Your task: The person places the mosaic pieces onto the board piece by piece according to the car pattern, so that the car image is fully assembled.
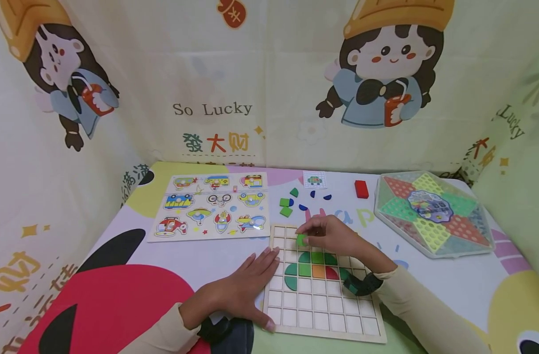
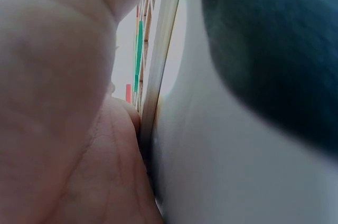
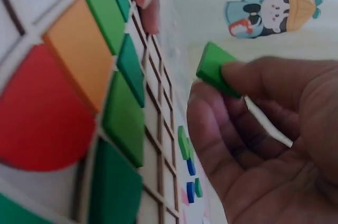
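A wooden grid board (image 1: pixel 327 317) lies on the table with green, orange and red tiles set in its middle cells. Over its upper part, my right hand (image 1: pixel 329 233) pinches a light green square tile (image 3: pixel 215 68) between thumb and fingers. My left hand (image 1: pixel 247 280) lies spread along the board's left edge, fingers straight, thumb at the lower left corner. In the right wrist view, an orange square tile (image 3: pixel 79 52) sits beside a red quarter-round tile (image 3: pixel 45 110). The left wrist view shows the palm close against the board's side (image 2: pixel 161 60).
Behind the board lie loose green tiles (image 1: pixel 286 211) and small blue pieces (image 1: pixel 327 197), near a pattern card (image 1: pixel 314 180). A red block (image 1: pixel 361 189) is to their right. A vehicle puzzle board (image 1: pixel 212 206) stands left, a hexagonal game box (image 1: pixel 433 214) right.
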Tool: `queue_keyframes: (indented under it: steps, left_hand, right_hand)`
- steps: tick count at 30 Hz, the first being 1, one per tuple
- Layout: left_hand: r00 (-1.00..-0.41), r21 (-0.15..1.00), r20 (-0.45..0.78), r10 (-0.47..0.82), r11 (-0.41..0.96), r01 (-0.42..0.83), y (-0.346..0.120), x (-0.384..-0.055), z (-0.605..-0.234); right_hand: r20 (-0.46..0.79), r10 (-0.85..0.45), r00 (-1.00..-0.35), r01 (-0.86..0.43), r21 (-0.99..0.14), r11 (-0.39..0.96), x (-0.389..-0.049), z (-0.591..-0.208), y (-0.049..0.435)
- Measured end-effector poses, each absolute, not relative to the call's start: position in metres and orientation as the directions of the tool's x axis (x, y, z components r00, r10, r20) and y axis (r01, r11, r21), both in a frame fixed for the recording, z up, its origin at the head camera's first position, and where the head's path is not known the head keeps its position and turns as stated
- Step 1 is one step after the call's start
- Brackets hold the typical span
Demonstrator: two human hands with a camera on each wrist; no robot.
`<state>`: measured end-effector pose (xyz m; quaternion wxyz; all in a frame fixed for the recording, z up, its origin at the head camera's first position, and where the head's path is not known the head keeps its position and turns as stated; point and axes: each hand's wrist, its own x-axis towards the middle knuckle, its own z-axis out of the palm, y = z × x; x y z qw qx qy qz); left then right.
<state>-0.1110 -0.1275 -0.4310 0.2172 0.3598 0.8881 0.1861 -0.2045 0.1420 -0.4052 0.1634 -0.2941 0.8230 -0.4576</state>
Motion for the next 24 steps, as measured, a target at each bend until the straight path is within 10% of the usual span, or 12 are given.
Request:
queue_keyframes:
  steps: [24]
  left_hand:
    - [-0.644,0.5,-0.247,0.724,0.665,0.555,-0.128,-0.11,-0.428]
  right_hand:
    - [-0.058,-0.749,-0.66,-0.395,-0.821,0.412,-0.156,-0.408,0.15]
